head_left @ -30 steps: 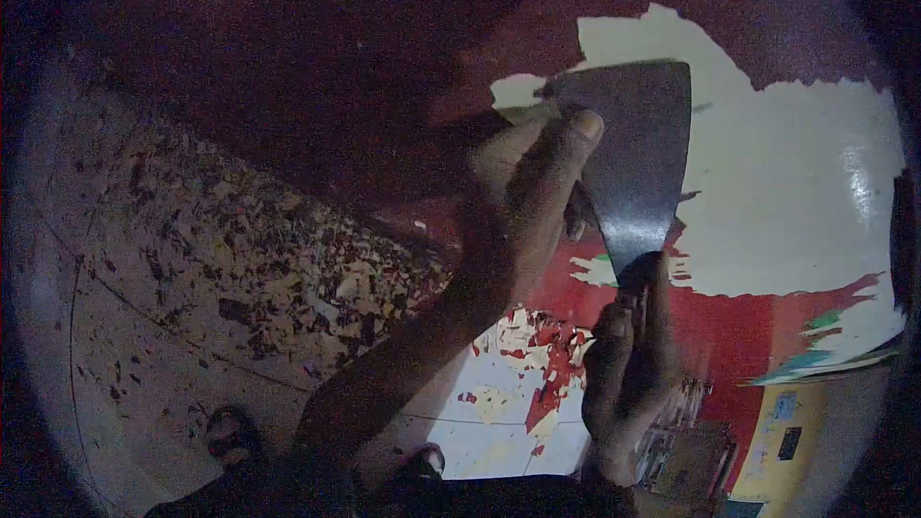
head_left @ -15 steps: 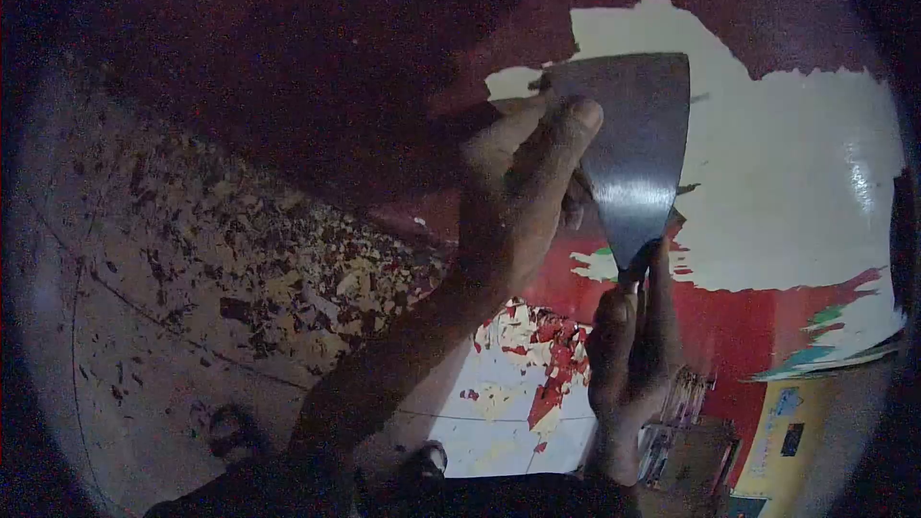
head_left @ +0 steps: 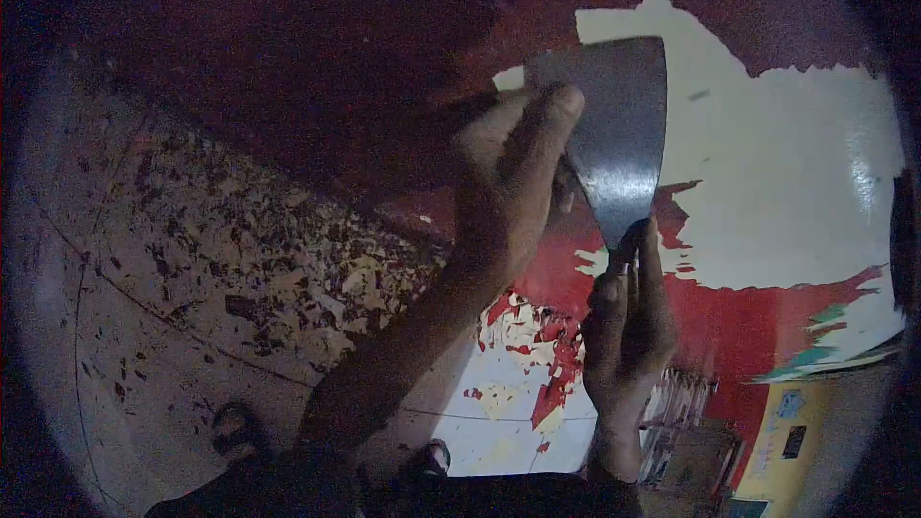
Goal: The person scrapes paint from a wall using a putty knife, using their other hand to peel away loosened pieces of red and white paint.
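A wide putty knife (head_left: 622,120) with a flat metal blade is held up in front of the wall, its broad edge upward. My right hand (head_left: 628,326) is closed around its lower end, the fingers covering most of the handle. At the blade's left side, my left hand (head_left: 513,149) grips with the thumb resting on the near face. Some of its fingers are hidden behind the metal. Behind the blade, the red-painted wall (head_left: 729,326) has a large pale patch (head_left: 777,173) with ragged edges where paint is gone.
Flakes of peeled paint (head_left: 307,278) litter the tiled floor (head_left: 163,403) along the wall's base. My feet in sandals (head_left: 235,427) stand below. Stacked items, perhaps books (head_left: 686,398), and a yellow surface (head_left: 787,432) are at the lower right.
Both hands and the putty knife have shifted slightly left and up together. My grip on the blade and handle looks the same.
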Available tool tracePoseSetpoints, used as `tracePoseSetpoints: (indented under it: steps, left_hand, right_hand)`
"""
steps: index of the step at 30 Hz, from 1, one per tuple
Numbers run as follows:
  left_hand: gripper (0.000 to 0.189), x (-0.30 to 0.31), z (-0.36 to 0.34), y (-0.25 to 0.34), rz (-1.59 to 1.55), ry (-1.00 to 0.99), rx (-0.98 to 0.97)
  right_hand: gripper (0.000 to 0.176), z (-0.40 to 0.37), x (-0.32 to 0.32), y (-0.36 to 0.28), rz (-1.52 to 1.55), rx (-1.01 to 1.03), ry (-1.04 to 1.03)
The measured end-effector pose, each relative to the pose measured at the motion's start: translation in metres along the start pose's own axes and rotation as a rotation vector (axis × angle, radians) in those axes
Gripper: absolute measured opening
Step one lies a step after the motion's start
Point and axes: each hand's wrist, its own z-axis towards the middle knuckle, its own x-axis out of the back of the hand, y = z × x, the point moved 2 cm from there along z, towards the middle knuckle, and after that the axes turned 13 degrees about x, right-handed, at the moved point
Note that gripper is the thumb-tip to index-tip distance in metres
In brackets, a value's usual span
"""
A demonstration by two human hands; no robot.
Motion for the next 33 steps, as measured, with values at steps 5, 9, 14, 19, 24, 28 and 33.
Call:
tracePoseSetpoints:
  steps: [5,9,14,19,24,28,33]
  left_hand:
    - [0.030,-0.001,-0.004,-0.003,0.045,0.031,0.024]
    - [0.029,-0.002,-0.007,0.006,0.077,0.035,0.066]
    - [0.029,0.002,0.003,-0.011,0.101,0.010,-0.096]
    - [0.032,-0.007,-0.001,-0.016,-0.039,0.008,-0.033]
    - [0.029,0.001,0.004,-0.002,0.002,0.002,0.018]
    - [0.029,-0.004,-0.005,-0.008,-0.033,0.023,0.061]
    - [0.032,0.002,0.002,-0.003,-0.106,0.041,0.013]
  right_hand:
    - [0.049,-0.005,0.012,-0.005,-0.057,-0.066,-0.006]
    - [0.051,-0.006,0.012,-0.007,-0.142,-0.066,-0.034]
    - [0.053,-0.005,0.011,-0.005,-0.088,-0.108,-0.001]
    - [0.053,-0.005,0.013,-0.002,-0.035,-0.125,-0.017]
    - [0.053,-0.001,0.005,0.001,0.020,-0.059,-0.008]
    - [0.051,0.002,0.017,-0.006,0.014,-0.074,-0.059]
    - [0.049,0.003,0.008,-0.006,-0.035,-0.016,-0.115]
